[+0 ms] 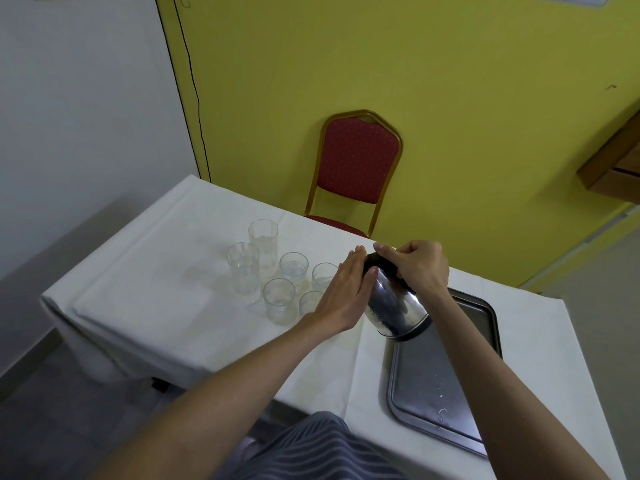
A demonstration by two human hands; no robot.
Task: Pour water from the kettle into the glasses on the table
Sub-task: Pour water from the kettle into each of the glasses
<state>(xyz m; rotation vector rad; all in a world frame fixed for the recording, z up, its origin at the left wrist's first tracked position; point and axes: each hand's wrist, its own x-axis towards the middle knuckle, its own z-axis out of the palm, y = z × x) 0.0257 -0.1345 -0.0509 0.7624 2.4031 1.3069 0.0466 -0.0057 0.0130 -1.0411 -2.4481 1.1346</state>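
1. White-clothed rectangular desk (156, 299) carries everything; keep the pour over it, off the cloth.
2. Flat grey metal tray (433, 375) sits under and behind the right fingers, a few drops on it. Kettle base hangs over its far corner, looks lifted but contact can't be told.
3. Shiny round steel kettle with black top (394, 306) is tilted, top leaning toward the glasses, between both sets of fingers. Spout hidden, so can't tell if water is running.
4. Right hand (420, 268) fingers curled closed around the kettle's black top/handle end, carrying the weight. Tip slowly from this wrist.
5. Left hand (341, 297) fingers flat, held together, pressed on the kettle's side, not gripping. Use only to steady; the steel may be hot.
6. Six clear glasses (273, 271), two tall, four short, clustered just beyond the left fingers. Nearest short ones are partly hidden by that hand. Several seem to hold water, levels unclear. Likely aim at the nearest one, stop below the rim, level off before shifting.
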